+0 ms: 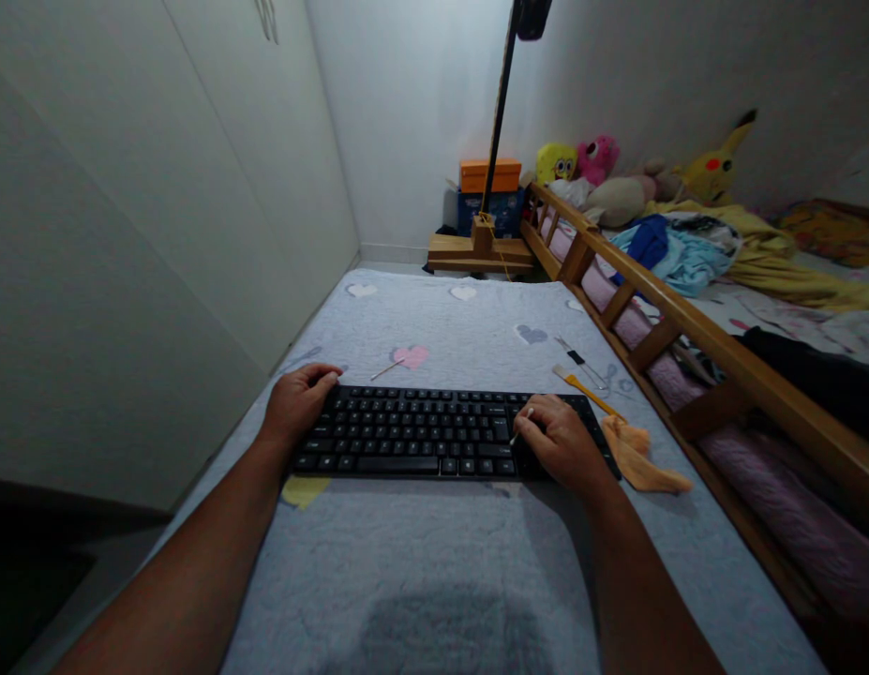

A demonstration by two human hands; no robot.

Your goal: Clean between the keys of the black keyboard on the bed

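A black keyboard (406, 433) lies flat on a light blue patterned bed cover. My left hand (298, 401) is closed round the keyboard's upper left corner. Over the arrow and number keys at the right end, my right hand (557, 436) pinches a cotton swab (522, 427), whose lower tip points at the keys. A second cotton swab (387, 368) rests on the cover behind the keyboard. To the right are a brush (589, 390) with a yellow handle, a wire tool with a black middle piece (576, 357), and a crumpled orange cloth (635, 452).
A wooden bed rail (659, 281) runs along the right side, with clothes (677, 248) and stuffed toys beyond it. White cabinet doors (195, 187) stand on the left. A dark pole on a wooden base (452, 248) and an orange box (488, 175) are at the back.
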